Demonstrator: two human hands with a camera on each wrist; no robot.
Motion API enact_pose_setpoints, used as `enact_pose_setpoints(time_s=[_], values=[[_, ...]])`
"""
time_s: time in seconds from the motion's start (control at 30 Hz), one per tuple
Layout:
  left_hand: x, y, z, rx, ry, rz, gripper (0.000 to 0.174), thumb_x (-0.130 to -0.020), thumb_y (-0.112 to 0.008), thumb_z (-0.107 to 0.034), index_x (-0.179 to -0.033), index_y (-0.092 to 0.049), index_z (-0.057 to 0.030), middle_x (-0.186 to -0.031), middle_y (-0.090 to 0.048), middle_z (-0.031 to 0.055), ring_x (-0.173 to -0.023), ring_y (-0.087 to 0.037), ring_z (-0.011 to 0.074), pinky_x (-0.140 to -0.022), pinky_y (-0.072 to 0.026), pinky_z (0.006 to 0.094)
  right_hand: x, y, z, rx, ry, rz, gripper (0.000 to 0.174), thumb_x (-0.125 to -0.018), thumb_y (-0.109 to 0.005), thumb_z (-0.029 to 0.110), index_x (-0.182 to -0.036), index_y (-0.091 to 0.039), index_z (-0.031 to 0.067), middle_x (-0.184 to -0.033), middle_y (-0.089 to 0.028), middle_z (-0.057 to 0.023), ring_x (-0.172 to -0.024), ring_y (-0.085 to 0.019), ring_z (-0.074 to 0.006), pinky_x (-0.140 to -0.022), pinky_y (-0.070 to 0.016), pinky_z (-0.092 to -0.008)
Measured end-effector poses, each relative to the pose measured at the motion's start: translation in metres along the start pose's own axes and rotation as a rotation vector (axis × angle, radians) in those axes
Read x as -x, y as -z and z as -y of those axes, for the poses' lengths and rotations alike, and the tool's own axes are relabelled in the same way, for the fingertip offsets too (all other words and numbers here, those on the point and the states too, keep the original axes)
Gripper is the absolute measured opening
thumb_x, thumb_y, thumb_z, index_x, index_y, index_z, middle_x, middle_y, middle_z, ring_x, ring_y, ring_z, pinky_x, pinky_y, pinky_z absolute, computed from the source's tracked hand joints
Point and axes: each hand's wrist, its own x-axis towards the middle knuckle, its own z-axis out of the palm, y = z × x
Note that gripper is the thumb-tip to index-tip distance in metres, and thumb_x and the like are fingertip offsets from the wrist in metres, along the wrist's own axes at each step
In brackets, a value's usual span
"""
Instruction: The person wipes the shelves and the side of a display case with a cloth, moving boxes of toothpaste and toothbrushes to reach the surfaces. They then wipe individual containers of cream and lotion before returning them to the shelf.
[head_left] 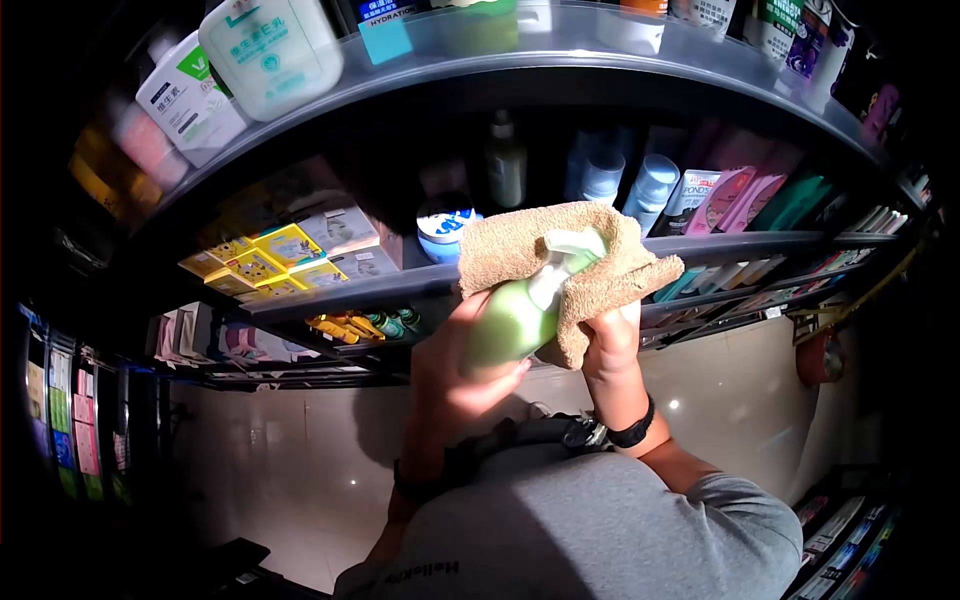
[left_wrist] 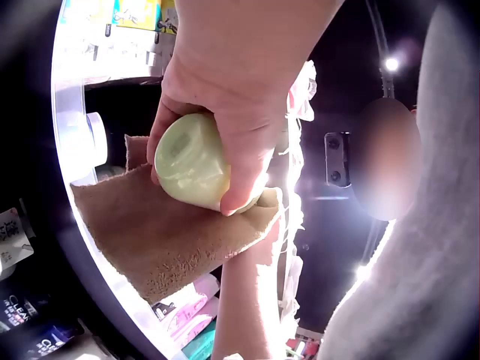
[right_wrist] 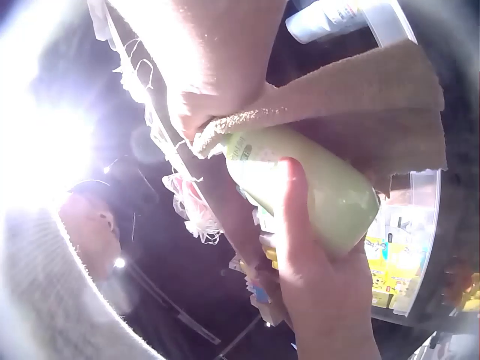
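A pale green pump bottle is held up in front of the shelves. My left hand grips its lower body, fingers curled round the base. A tan terry cloth is draped over the bottle's top and pump. My right hand clutches the cloth against the upper part of the bottle. In the right wrist view the cloth is bunched under the right hand, and the left hand's thumb lies along the green bottle. In the left wrist view the cloth hangs behind the left hand.
Shop shelves curve in front of me. On the top shelf stand large white bottles. The middle shelf carries yellow boxes, a blue and white tub and tubes. A pale tiled floor lies below.
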Motion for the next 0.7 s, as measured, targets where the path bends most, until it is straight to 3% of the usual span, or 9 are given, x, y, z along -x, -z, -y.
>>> enact_pose_setpoints(time_s=[0.07,0.13,0.23,0.33,0.47,0.57,0.63,0.67,0.7], values=[[-0.003,0.0,-0.003,0.007,-0.001,-0.003,0.059,-0.061,-0.074,-0.007,-0.113,-0.048,-0.0005,-0.094,-0.06,0.0134,-0.079,-0.062,0.0227,-0.07,-0.0488,0.0296,0.001,0.007,-0.007,0.027,0.012,0.02,0.053,-0.073,-0.064,0.012,-0.118,-0.041,-0.0014,-0.109,-0.051,-0.0074,-0.099,-0.05,-0.0148,-0.086,-0.0409,-0.0292],[-0.002,0.001,-0.002,0.01,-0.001,-0.005,0.061,-0.061,-0.074,-0.008,-0.116,-0.046,0.0001,-0.095,-0.06,0.0137,-0.079,-0.062,0.022,-0.071,-0.0486,0.03,0.002,0.016,-0.023,0.036,-0.092,0.036,0.061,-0.073,-0.069,0.02,-0.121,-0.038,-0.001,-0.113,-0.049,-0.0068,-0.103,-0.048,-0.0147,-0.088,-0.0397,-0.0301],[-0.001,0.004,0.006,0.042,-0.009,-0.082,0.072,-0.061,-0.074,-0.01,-0.122,-0.039,0.0011,-0.094,-0.06,0.0138,-0.083,-0.06,0.0197,-0.074,-0.0478,0.0311,0.005,0.017,-0.04,0.016,-0.138,0.077,0.057,-0.077,-0.066,0.017,-0.123,-0.037,-0.0005,-0.114,-0.048,-0.0056,-0.108,-0.045,-0.0145,-0.091,-0.0384,-0.0308],[0.001,0.008,0.008,0.055,0.04,-0.09,0.071,-0.061,-0.074,-0.009,-0.122,-0.039,0.0011,-0.093,-0.06,0.013,-0.081,-0.06,0.0193,-0.073,-0.048,0.0312,0.003,0.014,-0.041,0.066,-0.242,0.086,0.055,-0.077,-0.062,0.01,-0.125,-0.036,-0.0001,-0.117,-0.047,-0.007,-0.109,-0.045,-0.0152,-0.093,-0.0376,-0.0323],[0.003,0.012,0.001,-0.031,0.088,-0.085,0.071,-0.059,-0.074,-0.008,-0.121,-0.04,-0.0004,-0.09,-0.06,0.0114,-0.079,-0.06,0.0184,-0.073,-0.048,0.0309,-0.001,0.012,-0.04,0.138,-0.189,0.171,0.057,-0.076,-0.064,0.009,-0.125,-0.037,-0.0001,-0.119,-0.047,-0.008,-0.111,-0.044,-0.016,-0.094,-0.0369,-0.0326],[-0.001,0.015,-0.009,0.016,0.108,-0.114,0.075,-0.059,-0.074,-0.007,-0.123,-0.036,-0.0015,-0.095,-0.058,0.0127,-0.085,-0.059,0.0197,-0.076,-0.0469,0.0318,-0.001,0.013,-0.039,0.204,-0.151,0.258,0.059,-0.075,-0.064,0.01,-0.126,-0.035,-0.0003,-0.119,-0.047,-0.0079,-0.111,-0.044,-0.0164,-0.094,-0.0364,-0.032],[-0.001,0.013,-0.008,0.021,0.057,-0.163,0.08,-0.061,-0.073,-0.008,-0.127,-0.03,-0.0003,-0.108,-0.052,0.0145,-0.097,-0.054,0.0217,-0.084,-0.0435,0.033,0.0,0.018,-0.04,0.318,-0.102,0.483,0.061,-0.076,-0.064,0.011,-0.128,-0.034,0.0002,-0.12,-0.047,-0.0079,-0.111,-0.044,-0.0167,-0.094,-0.0361,-0.0315],[-0.003,0.013,-0.008,0.028,0.058,-0.157,0.08,-0.061,-0.073,-0.008,-0.127,-0.03,-0.0003,-0.108,-0.052,0.0145,-0.097,-0.054,0.0217,-0.084,-0.0435,0.033,0.0,0.017,-0.04,0.323,-0.102,0.476,0.061,-0.076,-0.064,0.011,-0.128,-0.034,0.0002,-0.12,-0.047,-0.0079,-0.111,-0.044,-0.0167,-0.094,-0.0361,-0.0315],[-0.005,0.012,-0.01,0.119,0.071,-0.199,0.081,-0.062,-0.073,-0.009,-0.129,-0.028,0.0003,-0.112,-0.05,0.0145,-0.099,-0.053,0.0222,-0.085,-0.0424,0.0334,0.0,0.013,-0.04,0.3,-0.2,0.502,0.061,-0.077,-0.063,0.011,-0.129,-0.033,0.0004,-0.119,-0.047,-0.0078,-0.11,-0.044,-0.0164,-0.092,-0.0371,-0.0308]])
